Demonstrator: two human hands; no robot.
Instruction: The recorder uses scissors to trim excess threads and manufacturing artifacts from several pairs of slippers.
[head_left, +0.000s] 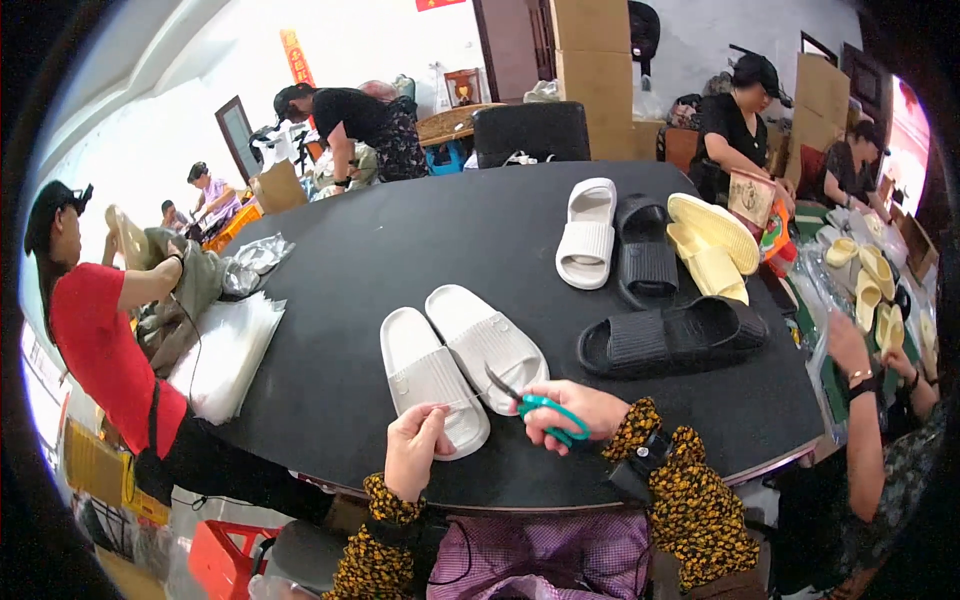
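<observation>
Largest item: black table (330, 260), serving as the common work surface; its broad top gives both hands support height w/ slides in reach. At L edge, a stack of clear plastic bags (228, 350) lies flat, presumably for easy pickup. R of center: a group of slides, apparently set off to the side so as not to crowd the hands, incl. two black slides (645, 250), one lengthwise, one crosswise nearer the wearer; two cream slides (715, 232), overlapping, upper one sole-up; and a lone far white slide (587, 240). Work item: pair of white slides (492, 345), directly in front of wearer, side by side, straps up, toe ends toward wearer, prob. to put straps and toes w/in easy reach. LH (418, 445) is at the L slide's toe end, thumb & fingers pinched together, likely to steady or tension s/t small; contents of pinch n/c (cannot tell). RH (575, 415), over R slide's toe end, has fingers wrapped thru/around teal handles of scissors (553, 420), blades aimed away & leftward, prob. for fine tip control; blade gap cannot be told.
</observation>
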